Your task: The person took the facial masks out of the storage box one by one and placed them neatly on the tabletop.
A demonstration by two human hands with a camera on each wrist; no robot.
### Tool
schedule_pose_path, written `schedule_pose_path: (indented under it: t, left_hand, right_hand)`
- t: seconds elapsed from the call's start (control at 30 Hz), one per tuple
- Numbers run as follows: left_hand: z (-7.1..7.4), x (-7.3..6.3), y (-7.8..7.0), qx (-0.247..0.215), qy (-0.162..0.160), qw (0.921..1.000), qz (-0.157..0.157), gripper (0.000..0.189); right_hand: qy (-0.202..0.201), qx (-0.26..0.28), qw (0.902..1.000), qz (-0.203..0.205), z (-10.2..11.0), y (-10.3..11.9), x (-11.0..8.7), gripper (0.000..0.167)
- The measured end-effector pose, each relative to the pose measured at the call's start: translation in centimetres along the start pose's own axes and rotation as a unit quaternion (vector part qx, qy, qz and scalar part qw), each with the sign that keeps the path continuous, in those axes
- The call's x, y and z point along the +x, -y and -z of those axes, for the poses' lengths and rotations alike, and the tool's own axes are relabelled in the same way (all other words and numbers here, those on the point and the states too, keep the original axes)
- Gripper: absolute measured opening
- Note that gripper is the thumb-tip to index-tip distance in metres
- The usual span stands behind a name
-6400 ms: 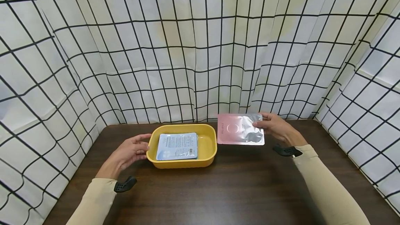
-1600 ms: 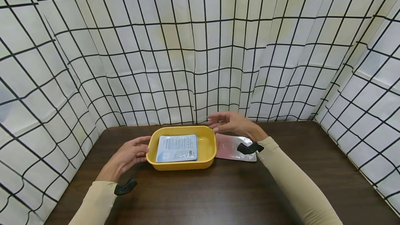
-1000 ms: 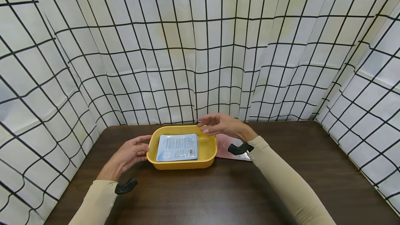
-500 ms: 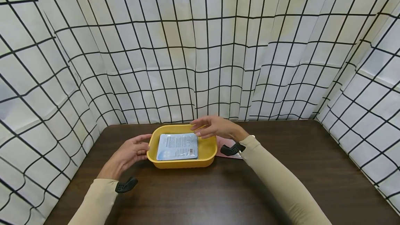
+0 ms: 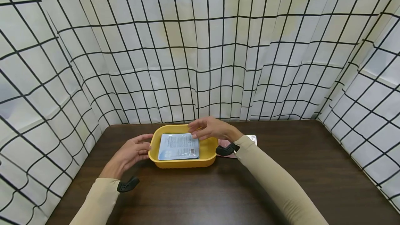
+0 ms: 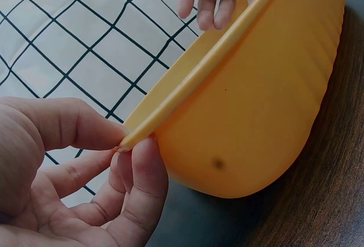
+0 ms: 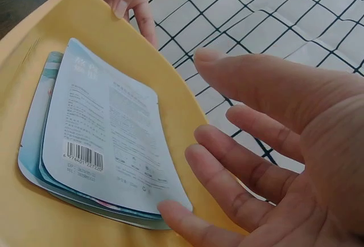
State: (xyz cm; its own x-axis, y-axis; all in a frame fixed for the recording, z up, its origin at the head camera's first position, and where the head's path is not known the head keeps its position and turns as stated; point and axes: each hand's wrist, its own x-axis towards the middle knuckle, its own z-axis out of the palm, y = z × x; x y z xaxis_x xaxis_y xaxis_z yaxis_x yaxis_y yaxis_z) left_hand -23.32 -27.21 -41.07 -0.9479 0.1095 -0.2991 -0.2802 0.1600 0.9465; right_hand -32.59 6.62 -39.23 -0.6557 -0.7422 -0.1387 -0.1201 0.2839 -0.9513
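My left hand (image 5: 132, 152) pinches the rim of a yellow plastic basin (image 5: 184, 163) at its left end; in the left wrist view the thumb and fingers (image 6: 149, 170) grip the lip. Inside the basin lies a small stack of pale blue face mask packets (image 5: 178, 147), the top one with printed text and a barcode, as the right wrist view shows. Over the basin's right half hovers my right hand (image 5: 210, 128), fingers loosely bent, a fingertip close to the packets' edge. A pink and silver face mask packet (image 5: 251, 138) lies right of the basin, mostly hidden under my right wrist.
The dark wood table (image 5: 187, 193) extends in front of the basin and to both sides. A white curtain with a black grid (image 5: 200, 61) rises behind the table's back edge and along both sides. Each wrist wears a black band (image 5: 128, 184).
The pink packet, earlier held up in my right hand, now lies on the table beside the basin. My right hand has moved left over the basin. My left hand stays at the rim.
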Motion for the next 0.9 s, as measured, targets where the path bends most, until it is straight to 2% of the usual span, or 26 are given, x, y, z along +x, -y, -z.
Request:
schedule_pose_path:
  t: [0.33,0.63,0.9]
  left_hand:
    - [0.0,0.1,-0.3,-0.003,-0.002,1.0,0.001,0.064]
    - [0.0,0.0,0.1,-0.002,-0.007,1.0,0.003,0.064]
    - [0.0,0.2,0.3,-0.003,-0.005,1.0,0.0,0.065]
  right_hand:
    - [-0.004,-0.016,0.9997,-0.018,-0.6,0.0,1.0,0.053]
    - [-0.016,-0.001,0.9992,-0.037,-1.3,-0.1,1.4,0.051]
    - [-0.011,0.014,0.9994,-0.03,-1.2,0.0,1.4,0.051]
